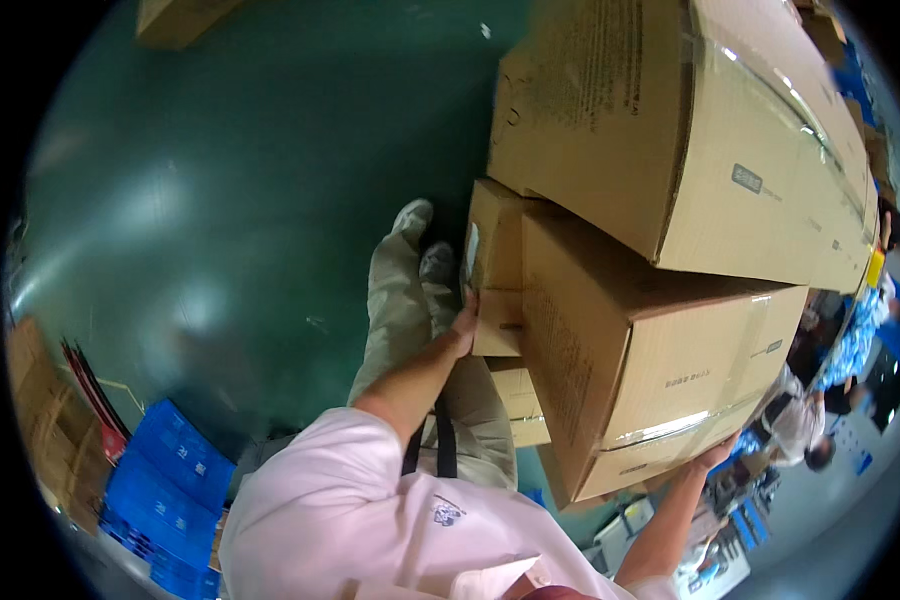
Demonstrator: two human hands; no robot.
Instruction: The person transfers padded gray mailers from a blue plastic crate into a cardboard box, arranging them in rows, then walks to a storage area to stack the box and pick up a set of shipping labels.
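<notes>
My left hand grips the side edge of a smaller cardboard box, which sits partly behind a larger one. On the right, my right hand holds the near edge of that larger, taped cardboard box; some of its fingers are hidden. The larger box is tilted in view and lies close against a still bigger taped carton beyond it. Lower down, another cardboard box shows under the smaller one.
Green floor stretches to the left. Blue plastic crates stand at lower left beside more cardboard. Another carton is at the far left. At right, people work near tables and equipment.
</notes>
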